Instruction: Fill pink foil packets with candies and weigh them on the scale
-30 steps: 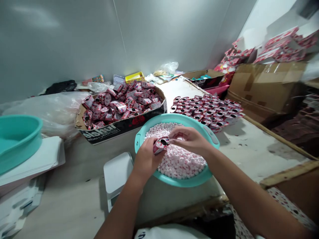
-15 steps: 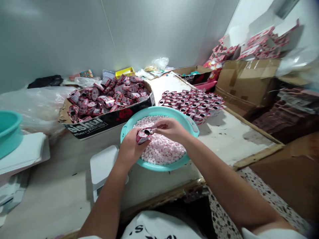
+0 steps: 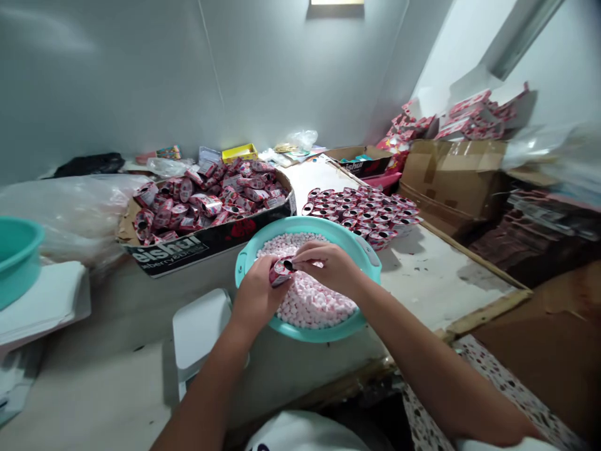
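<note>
My left hand (image 3: 257,293) is closed around a small red-and-pink printed carton (image 3: 280,271), its round dark opening facing up. At that opening, the fingers of my right hand (image 3: 326,266) are pinched together; whatever they hold is hidden. Both hands are over a turquoise basin (image 3: 307,335) holding many small white and pale pink candies (image 3: 319,307). Behind the basin, to the right, similar cartons (image 3: 366,210) stand in close rows with their openings up.
A black-printed cardboard box (image 3: 197,250) heaped with small cartons stands left of the basin. A grey-white scale (image 3: 200,329) lies in front of it. Another turquoise tub (image 3: 19,257) sits on white sheets at far left. Large brown boxes (image 3: 451,181) stand at right, beyond the table's wooden edge.
The camera has tilted up slightly, so everything sits lower in view. My right fingers have come closer over the carton's opening; my left hand keeps its hold.
</note>
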{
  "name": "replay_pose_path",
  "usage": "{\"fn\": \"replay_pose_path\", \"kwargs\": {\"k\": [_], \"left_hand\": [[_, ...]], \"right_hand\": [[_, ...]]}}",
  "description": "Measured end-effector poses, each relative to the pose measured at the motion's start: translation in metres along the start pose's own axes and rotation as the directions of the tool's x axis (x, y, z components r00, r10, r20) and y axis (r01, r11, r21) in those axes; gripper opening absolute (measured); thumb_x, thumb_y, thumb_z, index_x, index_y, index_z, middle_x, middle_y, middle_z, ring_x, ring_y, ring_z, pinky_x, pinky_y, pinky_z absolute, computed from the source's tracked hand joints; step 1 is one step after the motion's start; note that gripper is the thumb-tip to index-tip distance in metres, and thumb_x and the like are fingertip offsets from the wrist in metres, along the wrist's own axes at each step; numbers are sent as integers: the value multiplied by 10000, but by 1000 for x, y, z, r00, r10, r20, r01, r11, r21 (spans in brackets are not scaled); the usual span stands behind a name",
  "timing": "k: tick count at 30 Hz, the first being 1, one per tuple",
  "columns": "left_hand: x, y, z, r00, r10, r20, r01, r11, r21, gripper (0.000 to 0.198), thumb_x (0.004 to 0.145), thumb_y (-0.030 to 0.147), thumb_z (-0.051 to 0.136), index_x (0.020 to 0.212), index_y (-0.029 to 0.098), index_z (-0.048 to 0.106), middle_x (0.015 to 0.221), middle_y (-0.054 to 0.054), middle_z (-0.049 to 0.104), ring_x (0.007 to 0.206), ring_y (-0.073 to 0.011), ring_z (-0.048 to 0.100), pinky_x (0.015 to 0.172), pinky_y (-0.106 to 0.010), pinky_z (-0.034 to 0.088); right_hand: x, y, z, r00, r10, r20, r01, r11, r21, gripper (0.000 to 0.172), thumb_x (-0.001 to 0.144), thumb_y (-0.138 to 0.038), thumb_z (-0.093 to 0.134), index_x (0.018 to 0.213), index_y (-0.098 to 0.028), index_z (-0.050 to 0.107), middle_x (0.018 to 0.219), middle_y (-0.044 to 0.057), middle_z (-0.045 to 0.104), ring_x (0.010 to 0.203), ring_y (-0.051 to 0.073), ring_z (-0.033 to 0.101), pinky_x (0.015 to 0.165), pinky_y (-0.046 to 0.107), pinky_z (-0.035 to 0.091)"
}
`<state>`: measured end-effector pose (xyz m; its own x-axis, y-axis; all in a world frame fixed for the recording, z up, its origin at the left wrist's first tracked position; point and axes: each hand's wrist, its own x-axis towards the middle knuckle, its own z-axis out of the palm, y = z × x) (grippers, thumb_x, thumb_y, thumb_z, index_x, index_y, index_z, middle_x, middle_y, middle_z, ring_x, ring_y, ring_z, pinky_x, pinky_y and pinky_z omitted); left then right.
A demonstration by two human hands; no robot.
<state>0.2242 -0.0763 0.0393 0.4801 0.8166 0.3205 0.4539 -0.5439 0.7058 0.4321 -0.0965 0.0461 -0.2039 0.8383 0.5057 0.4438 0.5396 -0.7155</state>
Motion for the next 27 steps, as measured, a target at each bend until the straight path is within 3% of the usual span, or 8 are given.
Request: {"fn": "replay_pose_path", "kwargs": {"k": [4,10,14,17,19,21,24,27], "left_hand": [[-4,-6,0,999,6,-53,-6,1000,-11,240,902,351,655,1092,214,603,1053,-48,656,981,-236,619,842,-336,473],[-8,-15,2,998,62,-31,-63,997,-45,237,957,407,574,1101,219,573,1039,-61,638,952,-248,614,806,-344,464],[-7,-15,1,997,74,-24,-76,995,-63,239,939,351,615,1128,217,560,1062,-61,638,960,-243,618,813,-340,468],[-8,-15,1,998,61,-30,-62,997,-49,243,930,317,635,1138,217,559,1078,-57,642,979,-236,623,826,-334,471],[-9,-15,2,998,50,-38,-51,998,-21,248,930,320,638,1144,220,562,1077,-51,647,972,-233,627,822,-331,473],[-10,-15,3,997,53,-51,-53,999,6,259,937,356,634,1148,224,562,1079,-48,654,964,-232,631,813,-331,474],[-11,-14,3,996,60,-60,-58,998,34,288,959,428,604,1165,233,557,1098,-48,663,987,-239,633,822,-337,476],[-12,-13,2,998,47,-52,-44,997,56,310,966,456,590,1180,235,555,1110,-57,671,1016,-249,637,849,-347,484]], "right_hand": [[6,-19,6,1000,-9,6,9,997,-77,163,921,-264,652,873,-161,769,906,61,710,816,96,646,689,194,501],[25,-51,11,979,147,141,-119,975,-187,200,942,-293,608,902,-168,758,926,53,707,816,98,637,696,204,492],[42,-23,-6,966,258,-28,-260,954,-149,277,903,-417,665,908,-155,753,925,60,712,823,126,653,725,228,509],[51,19,-18,909,400,-116,-416,861,-293,284,894,-401,658,976,-148,757,967,77,711,867,158,656,791,264,522],[50,41,-21,877,478,-39,-455,803,-385,303,850,-383,706,1047,-158,754,1075,89,697,965,187,650,857,284,529],[43,49,-22,838,530,133,-444,803,-398,436,800,-424,761,1166,-190,730,1244,91,647,1106,211,623,919,284,533],[29,42,-22,749,527,403,-382,839,-387,683,734,-533,804,1339,-256,648,1421,67,532,1260,221,553,1000,269,519],[22,32,-21,720,493,488,-318,860,-399,767,689,-523,836,1382,-281,615,1411,57,529,1220,212,568,967,244,514]]}}
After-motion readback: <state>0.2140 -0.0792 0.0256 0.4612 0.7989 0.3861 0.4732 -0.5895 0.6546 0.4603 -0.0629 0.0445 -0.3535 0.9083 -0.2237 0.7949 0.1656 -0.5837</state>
